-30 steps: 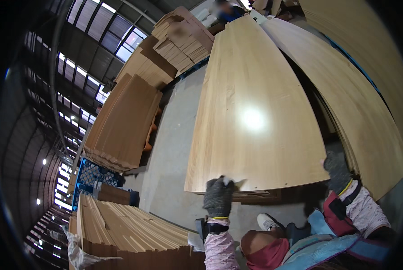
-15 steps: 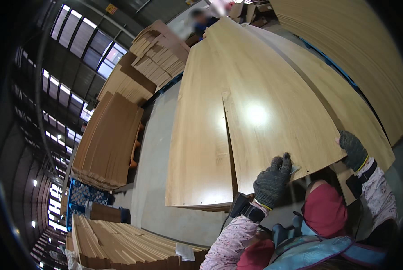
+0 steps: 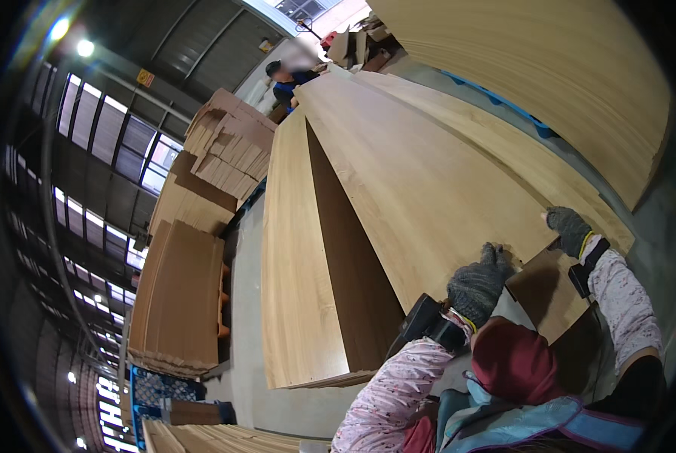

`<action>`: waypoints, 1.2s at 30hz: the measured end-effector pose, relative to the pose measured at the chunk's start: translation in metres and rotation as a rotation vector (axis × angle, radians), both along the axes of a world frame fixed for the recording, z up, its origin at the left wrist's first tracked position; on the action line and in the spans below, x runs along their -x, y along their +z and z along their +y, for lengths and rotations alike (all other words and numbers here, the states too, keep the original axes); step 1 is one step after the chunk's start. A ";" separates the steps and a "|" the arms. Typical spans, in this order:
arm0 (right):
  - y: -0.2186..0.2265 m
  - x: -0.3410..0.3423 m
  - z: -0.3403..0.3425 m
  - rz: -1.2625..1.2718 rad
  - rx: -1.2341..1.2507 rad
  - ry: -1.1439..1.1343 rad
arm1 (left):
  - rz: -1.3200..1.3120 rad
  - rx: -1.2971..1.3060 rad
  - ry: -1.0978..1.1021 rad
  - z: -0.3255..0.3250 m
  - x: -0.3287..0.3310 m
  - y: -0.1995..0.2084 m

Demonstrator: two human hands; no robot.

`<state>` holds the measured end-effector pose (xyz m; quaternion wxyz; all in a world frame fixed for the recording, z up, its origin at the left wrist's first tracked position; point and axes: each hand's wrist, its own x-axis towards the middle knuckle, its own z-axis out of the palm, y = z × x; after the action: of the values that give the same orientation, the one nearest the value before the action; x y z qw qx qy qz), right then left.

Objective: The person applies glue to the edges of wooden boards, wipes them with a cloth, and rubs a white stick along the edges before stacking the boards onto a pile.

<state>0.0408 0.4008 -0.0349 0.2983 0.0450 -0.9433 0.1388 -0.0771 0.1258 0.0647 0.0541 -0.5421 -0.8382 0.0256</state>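
A long, light wood-grain board (image 3: 436, 174) stretches away from me, its near end raised. My left hand (image 3: 478, 288), in a dark grey knit glove, grips the near edge, its fingers lying on the top face. My right hand (image 3: 570, 229), gloved the same way, holds the board's near right corner. To the left lies another wood-grain board (image 3: 296, 264) on a stack. Between the two, a dark brown surface (image 3: 353, 272) shows. Beneath the held board on the right, part of another wood-grain board (image 3: 580, 200) is visible.
At the far end a co-worker (image 3: 285, 84) in dark blue stands by the boards. Brown panel stacks (image 3: 175, 302) and cardboard piles (image 3: 232, 143) line the left side. A large board stack (image 3: 549, 83) on a blue pallet (image 3: 496, 98) stands at right. A blue crate (image 3: 164, 389) is lower left.
The held board has shifted right, away from the left board, and the gap between them has widened, baring the brown surface. Both hands have stayed on it. My view has turned somewhat.
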 end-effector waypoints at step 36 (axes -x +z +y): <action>0.013 0.041 -0.109 0.419 0.943 -0.141 | -0.388 -0.719 0.094 -0.075 -0.052 0.087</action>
<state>-0.0001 0.2919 -0.0218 0.4773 -0.1311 -0.6991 0.5160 -0.0254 0.0507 0.1517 0.0797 -0.4444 -0.8122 -0.3695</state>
